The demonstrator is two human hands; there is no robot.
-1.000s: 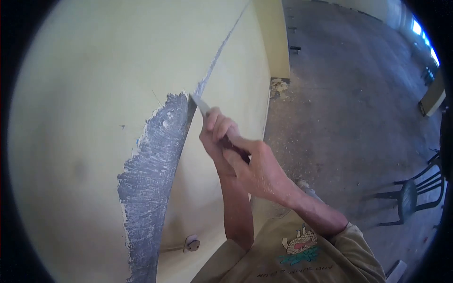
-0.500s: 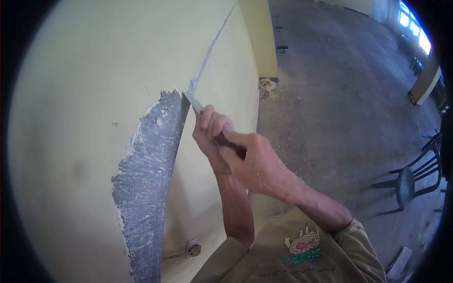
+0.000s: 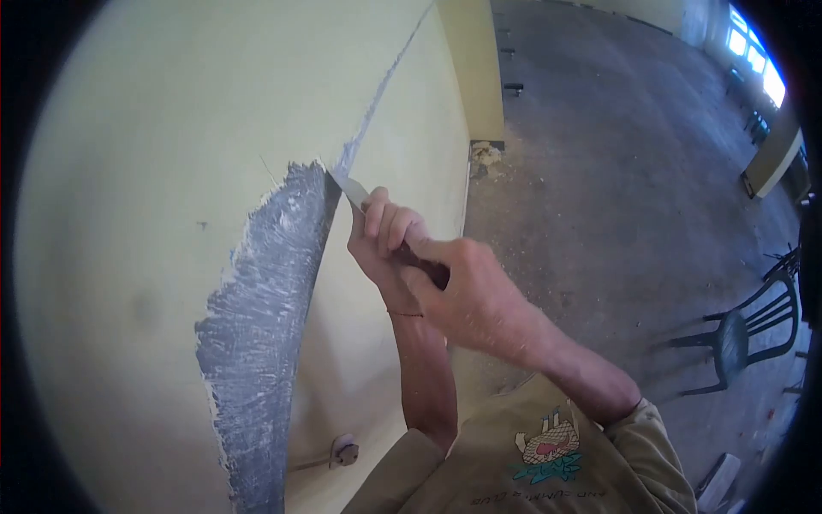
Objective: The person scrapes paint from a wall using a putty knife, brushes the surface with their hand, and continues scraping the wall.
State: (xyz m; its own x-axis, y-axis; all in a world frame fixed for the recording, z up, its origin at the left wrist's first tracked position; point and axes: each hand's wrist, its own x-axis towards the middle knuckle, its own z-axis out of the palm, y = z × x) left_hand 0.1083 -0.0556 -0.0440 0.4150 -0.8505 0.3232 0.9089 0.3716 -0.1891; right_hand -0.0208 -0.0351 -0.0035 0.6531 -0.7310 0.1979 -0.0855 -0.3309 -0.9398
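while left hand (image 3: pixel 370 244) and right hand (image 3: pixel 479 291) wrap round the scraper (image 3: pixel 354 193), its blade (image 3: pixel 345 183) sits near the top of the grey patch (image 3: pixel 264 317), so scraping seems in hand, next likely needing steady pressure.

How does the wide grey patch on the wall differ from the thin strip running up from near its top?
The patch is broad; the strip is only a narrow line.
The patch is mostly dark grey with pale streaks, while the strip looks lighter.
The patch has a jagged, bulging left edge; the strip runs nearly straight.
Both are greyish against the pale wall, and both come close to the scraper's tip.
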